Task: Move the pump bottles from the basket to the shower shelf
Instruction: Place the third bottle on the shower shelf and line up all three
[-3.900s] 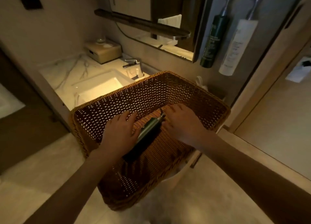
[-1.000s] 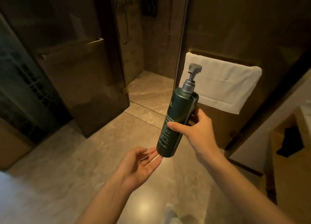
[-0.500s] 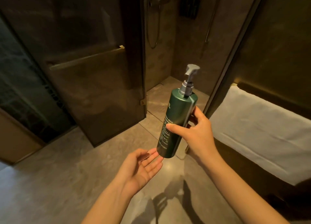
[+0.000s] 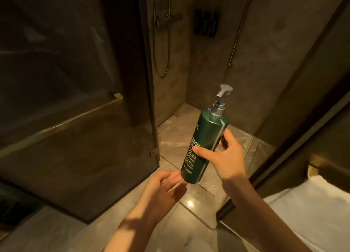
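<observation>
My right hand [image 4: 226, 157] grips a dark green pump bottle [image 4: 203, 147] with a grey pump head, held nearly upright and tilted slightly right, in front of the open shower stall. My left hand [image 4: 166, 189] is palm up with relaxed fingers just below the bottle's base, holding nothing. High on the shower's back wall hangs a dark shelf [image 4: 206, 23] that holds several dark bottles. The basket is out of view.
A glass shower door [image 4: 75, 100] with a brass handle bar stands open on the left. A shower hose [image 4: 161, 43] and a metal rail [image 4: 240, 28] hang on the stall walls. A white towel [image 4: 312, 214] hangs at the lower right.
The view has moved closer to the shower opening, and the towel has slid to the lower right. My hands keep the same hold on the bottle.
</observation>
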